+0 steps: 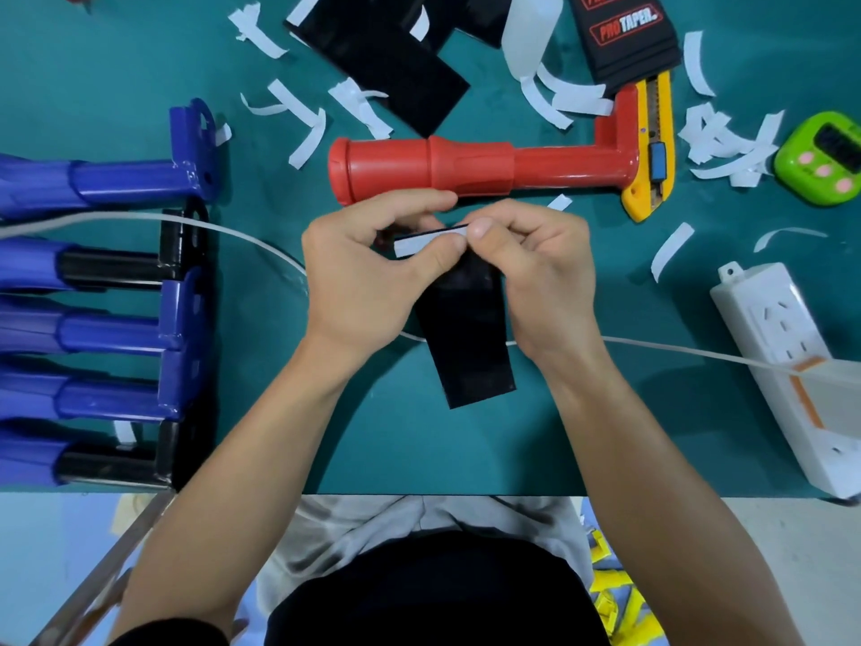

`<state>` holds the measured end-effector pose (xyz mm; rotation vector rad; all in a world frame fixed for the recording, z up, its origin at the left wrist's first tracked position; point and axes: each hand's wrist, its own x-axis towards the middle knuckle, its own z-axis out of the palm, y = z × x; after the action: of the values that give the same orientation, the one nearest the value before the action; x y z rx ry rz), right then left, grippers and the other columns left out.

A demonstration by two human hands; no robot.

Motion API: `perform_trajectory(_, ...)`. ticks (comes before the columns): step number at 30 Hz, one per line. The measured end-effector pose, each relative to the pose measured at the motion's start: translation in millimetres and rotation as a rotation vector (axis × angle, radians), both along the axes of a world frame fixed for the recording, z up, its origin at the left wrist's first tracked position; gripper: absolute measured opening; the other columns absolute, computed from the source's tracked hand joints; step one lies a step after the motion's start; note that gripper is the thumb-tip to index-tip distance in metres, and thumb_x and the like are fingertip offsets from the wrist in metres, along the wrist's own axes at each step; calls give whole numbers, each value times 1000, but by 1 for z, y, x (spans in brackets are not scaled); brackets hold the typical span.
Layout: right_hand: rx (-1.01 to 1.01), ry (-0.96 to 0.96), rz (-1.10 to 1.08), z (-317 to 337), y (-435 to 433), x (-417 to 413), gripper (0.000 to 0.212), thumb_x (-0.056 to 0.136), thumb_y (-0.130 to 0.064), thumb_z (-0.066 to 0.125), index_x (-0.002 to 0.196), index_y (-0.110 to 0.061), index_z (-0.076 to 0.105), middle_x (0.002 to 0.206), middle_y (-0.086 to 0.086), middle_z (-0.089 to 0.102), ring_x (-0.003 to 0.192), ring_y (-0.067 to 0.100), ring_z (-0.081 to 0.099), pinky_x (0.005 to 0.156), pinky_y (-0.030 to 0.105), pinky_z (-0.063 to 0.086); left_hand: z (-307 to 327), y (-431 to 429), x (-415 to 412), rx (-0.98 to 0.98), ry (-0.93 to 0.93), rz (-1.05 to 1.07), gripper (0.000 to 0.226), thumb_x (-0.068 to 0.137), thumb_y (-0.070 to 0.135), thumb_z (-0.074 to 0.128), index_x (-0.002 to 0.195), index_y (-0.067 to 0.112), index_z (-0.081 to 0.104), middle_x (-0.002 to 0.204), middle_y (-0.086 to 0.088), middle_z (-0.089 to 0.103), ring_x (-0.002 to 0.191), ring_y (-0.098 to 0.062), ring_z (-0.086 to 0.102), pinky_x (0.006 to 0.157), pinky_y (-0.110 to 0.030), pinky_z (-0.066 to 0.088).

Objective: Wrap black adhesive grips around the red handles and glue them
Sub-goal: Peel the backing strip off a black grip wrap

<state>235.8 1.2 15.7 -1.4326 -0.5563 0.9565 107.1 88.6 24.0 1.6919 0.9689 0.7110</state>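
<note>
Both hands meet over the middle of the teal surface (410, 449), clamped on the same piece. The left hand (358, 277) curls its fingers and thumb around the far end of a black grip (466, 338). The rest of the grip hangs towards the near edge, between the 2 wrists. The right hand (536, 272) pinches the right end of a white backing strip (419, 242) that runs across the far end of that grip, thumb tip pressed on it.

Just beyond the hands the red handle (466, 167) lies sideways on the surface, its capped end to the left and its angled bracket to the right. A yellow utility knife (652, 146) lies against that bracket. Farther off sit black sheets (391, 62) and a black pad (624, 30) printed "PRO TAPER" in red and white; a second print above it is cut off by the frame. White paper scraps (303, 118) are scattered around them.

At the right are a green timer (829, 160) with 3 pink buttons and a white power strip (782, 352). A white cable (675, 352) crosses under the hands. At the left edge lie 5 blue handles (116, 179) in a column, 2 with black shafts.
</note>
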Motion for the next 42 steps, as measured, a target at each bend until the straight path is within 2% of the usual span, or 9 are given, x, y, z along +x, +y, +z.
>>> perform_trajectory(3,-9,-8,-137,-4,1,6,30,95,-9,64,75,-27,76,73,3,66,72,24,56,71,42,47,1,6,0,-236,-167,33,27,83,0,79,102,19,77,85,3,78,80,-14,69,76,-28,56)
perform_trajectory(8,-13,-123,-228,-3,0,11,20,97,-11,65,82,-20,74,74,3,66,73,24,57,71,42,49,2,10,-2,-390,-169,9,21,84,-1,76,83,20,80,68,6,75,60,-4,66,57,-14,46)
perform_trajectory(11,-81,-379,-356,1,-4,3,11,90,-10,75,93,-20,75,80,-11,72,74,10,66,72,26,54,1,8,-2,-363,-162,9,24,85,-4,76,79,20,78,64,7,74,58,-2,64,57,-14,46)
perform_trajectory(13,-124,-633,-429,3,-7,-5,9,87,-12,78,91,-20,77,82,-12,70,73,8,62,72,26,51,1,6,-2,-310,-146,31,24,85,-6,75,81,17,76,65,10,73,58,1,63,59,-13,48)
perform_trajectory(15,-105,-767,-377,4,-10,-13,5,88,-12,78,84,-15,79,76,-9,68,68,8,58,67,26,49,0,3,-2,-226,-108,58,24,85,-2,77,81,21,77,68,13,74,61,0,64,62,-15,50)
perform_trajectory(20,-58,-583,-139,6,-11,-18,7,90,-10,74,88,-13,80,79,-14,71,71,2,64,71,18,50,3,-7,0,-53,-10,53,32,85,1,80,88,33,77,80,27,75,73,3,72,71,-15,55)
perform_trajectory(26,-107,-354,-149,10,-8,-19,14,86,-7,76,81,-21,77,72,-9,74,67,14,72,68,34,61,1,-9,-3,96,51,38,21,86,6,80,95,24,79,89,22,75,81,0,74,76,-16,55)
perform_trajectory(31,-114,-286,-121,11,-7,-14,26,86,-5,76,77,-29,74,69,-8,74,66,19,74,67,50,63,-3,-10,-5,217,63,10,14,88,8,78,98,17,80,94,22,71,85,7,70,77,-13,51)
perform_trajectory(42,-93,-269,-124,10,-5,-13,31,86,-5,72,75,-34,72,69,-3,74,64,22,74,65,51,63,-7,-8,-7,256,68,-12,12,88,5,79,97,11,82,95,19,71,85,8,69,78,-15,52)
